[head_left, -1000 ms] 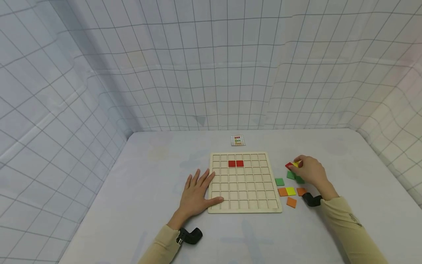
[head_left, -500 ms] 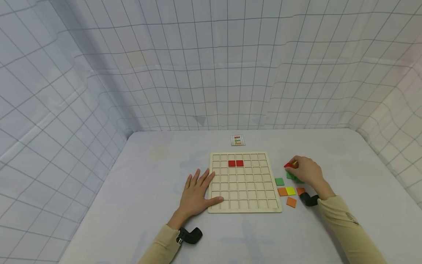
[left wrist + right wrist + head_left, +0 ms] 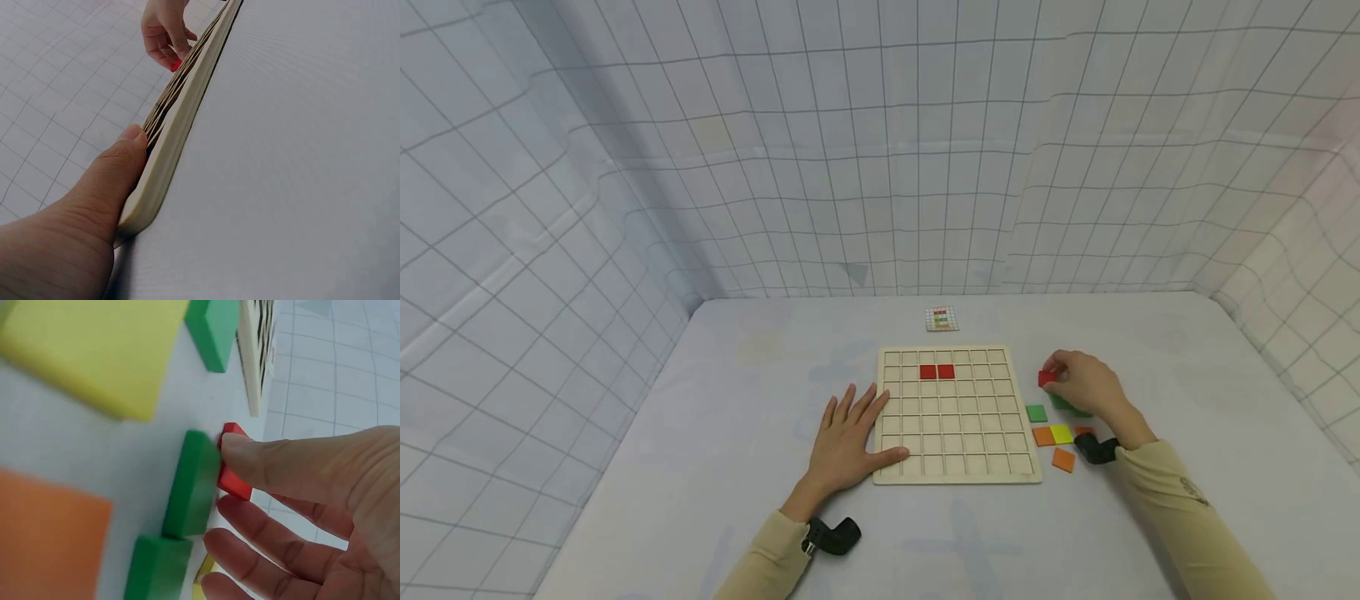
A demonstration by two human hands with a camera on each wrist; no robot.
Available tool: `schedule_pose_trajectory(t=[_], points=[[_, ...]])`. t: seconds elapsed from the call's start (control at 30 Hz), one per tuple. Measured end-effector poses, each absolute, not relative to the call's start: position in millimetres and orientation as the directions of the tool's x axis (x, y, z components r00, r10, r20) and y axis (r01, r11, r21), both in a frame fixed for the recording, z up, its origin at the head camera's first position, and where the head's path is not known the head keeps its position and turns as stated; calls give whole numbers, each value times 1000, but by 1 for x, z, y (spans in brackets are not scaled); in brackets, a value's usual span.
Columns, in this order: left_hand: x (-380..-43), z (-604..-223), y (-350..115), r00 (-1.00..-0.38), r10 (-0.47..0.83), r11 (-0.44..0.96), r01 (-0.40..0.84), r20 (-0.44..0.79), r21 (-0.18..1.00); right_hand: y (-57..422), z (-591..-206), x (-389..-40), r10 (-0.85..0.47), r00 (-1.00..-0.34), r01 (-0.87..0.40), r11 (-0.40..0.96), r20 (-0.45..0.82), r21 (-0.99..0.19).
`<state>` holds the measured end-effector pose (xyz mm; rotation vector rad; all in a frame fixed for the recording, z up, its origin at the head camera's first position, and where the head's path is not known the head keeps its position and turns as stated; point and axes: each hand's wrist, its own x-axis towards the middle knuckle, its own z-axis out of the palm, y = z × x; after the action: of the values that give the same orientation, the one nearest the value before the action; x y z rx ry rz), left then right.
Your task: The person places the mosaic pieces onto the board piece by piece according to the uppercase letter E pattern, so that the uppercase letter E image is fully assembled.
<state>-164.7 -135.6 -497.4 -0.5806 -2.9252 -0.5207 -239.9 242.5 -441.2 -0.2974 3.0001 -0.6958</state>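
My right hand (image 3: 1086, 383) pinches a red square tile (image 3: 234, 481) between thumb and fingers, to the right of the pale grid board (image 3: 958, 477). In the right wrist view green tiles (image 3: 190, 484) lie just beside the fingertips, and a yellow tile is partly hidden behind the fingers. My left hand (image 3: 844, 446) lies flat with spread fingers at the board's left edge, its thumb (image 3: 122, 159) over the rim. Two red tiles (image 3: 945, 372) sit side by side in the board's second row from the back.
A small card with a coloured grid pattern (image 3: 942, 319) lies behind the board. Near the board's right edge are a green tile (image 3: 1036, 413), a yellow tile (image 3: 1062, 434) and orange tiles (image 3: 1063, 460). Grid-patterned cloth walls (image 3: 880, 167) enclose the table.
My right hand has moved left toward the board with the red tile, away from where it overlapped the yellow one. The left hand has stayed still.
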Motion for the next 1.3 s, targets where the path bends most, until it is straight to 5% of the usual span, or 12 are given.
schedule_pose_trajectory(t=[0.77, 1.3], points=[[-164, -496, -135, -916, 350, 860, 397, 195, 321, 204, -443, -242, -269, -943, -332, 706, 198, -626], [-164, -496, -134, -918, 346, 865, 392, 193, 314, 162, -443, -256, -334, -936, -318, 673, 109, -667]])
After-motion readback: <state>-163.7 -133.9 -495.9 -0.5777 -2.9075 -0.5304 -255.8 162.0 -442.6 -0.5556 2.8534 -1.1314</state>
